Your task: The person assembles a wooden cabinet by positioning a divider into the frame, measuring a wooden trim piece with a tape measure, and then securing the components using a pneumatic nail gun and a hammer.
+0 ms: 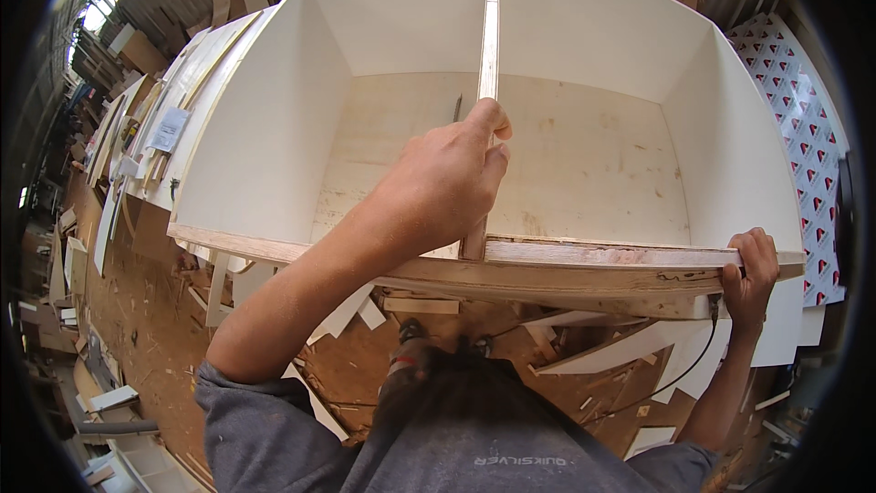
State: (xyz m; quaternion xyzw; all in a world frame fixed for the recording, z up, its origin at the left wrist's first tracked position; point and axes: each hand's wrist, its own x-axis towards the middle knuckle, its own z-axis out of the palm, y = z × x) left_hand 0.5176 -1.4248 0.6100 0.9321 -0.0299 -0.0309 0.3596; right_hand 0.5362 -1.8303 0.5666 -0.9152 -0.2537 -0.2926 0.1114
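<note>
Left grip clasping divider, front half, inside white box; right grip grasping front rail near right corner.

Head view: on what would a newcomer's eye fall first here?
A large white open-topped cabinet dominates the upper centre, split by a narrow divider. The left hand is at that divider; the right hand grasps the wooden front edge near its right end. A red-patterned sheet shows at far right.
</note>
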